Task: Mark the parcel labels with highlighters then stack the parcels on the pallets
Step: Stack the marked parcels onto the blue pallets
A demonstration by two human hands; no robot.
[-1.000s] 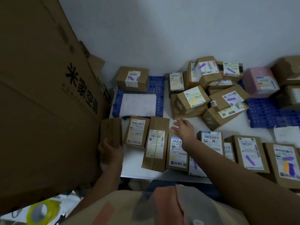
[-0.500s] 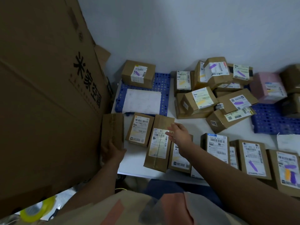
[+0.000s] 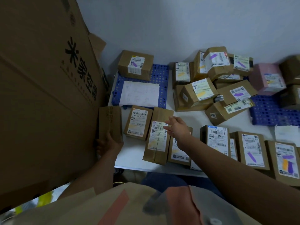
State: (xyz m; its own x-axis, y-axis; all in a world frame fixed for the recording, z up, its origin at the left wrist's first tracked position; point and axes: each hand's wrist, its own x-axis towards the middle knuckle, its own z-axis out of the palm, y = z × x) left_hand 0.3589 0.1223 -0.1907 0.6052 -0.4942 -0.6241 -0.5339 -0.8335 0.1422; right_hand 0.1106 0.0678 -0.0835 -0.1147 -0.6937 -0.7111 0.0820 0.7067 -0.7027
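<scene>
Left hand [image 3: 108, 144] grip: fingers wrapped round the near end of a plain brown parcel [image 3: 110, 123], which lies at the left edge of the worktop [image 3: 134, 153] against a large printed carton [image 3: 48, 95]. Its label is not visible, so the hold probably serves to turn or lift it. Right hand [image 3: 177, 129] grip: fingers extended and spread, holding nothing, poised over the label of a long parcel [image 3: 158, 136], apparently reaching to take it. No highlighter is visible in either hand.

Beside the long parcel lies a labelled parcel [image 3: 138, 123] with a faint yellow mark. More parcels line the near edge to the right, some marked purple or orange. A blue pallet [image 3: 159, 75] behind carries one parcel [image 3: 135, 65] and a paper sheet [image 3: 140, 94]. A heap of marked parcels [image 3: 212, 82] lies further right, beside a second pallet [image 3: 272, 112]. The worktop is white; a pale wall [image 3: 178, 21] backs it.
</scene>
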